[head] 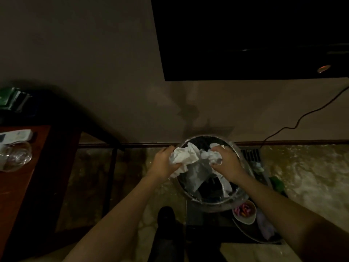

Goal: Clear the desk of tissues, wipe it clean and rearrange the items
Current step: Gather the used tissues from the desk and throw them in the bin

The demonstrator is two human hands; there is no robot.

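Both my hands are held over a round waste bin [238, 200] with a clear liner that stands on the floor by the wall. My left hand [164, 162] grips a crumpled white tissue [186, 156] above the bin's left rim. My right hand [225, 161] grips a second wad of white tissue [211, 155] above the bin's far side. Paper and a grey wrapper [195, 175] lie inside the bin. The red-brown desk [17, 188] is at the left edge of the view.
On the desk lie a clear plastic container [18, 155] and a white box [16, 135]. A dark screen [245, 38] hangs on the wall, with a cable [294, 127] below it. A white bowl [245, 211] with coloured bits sits right of the bin. My dark shoe [166, 214] is on the floor.
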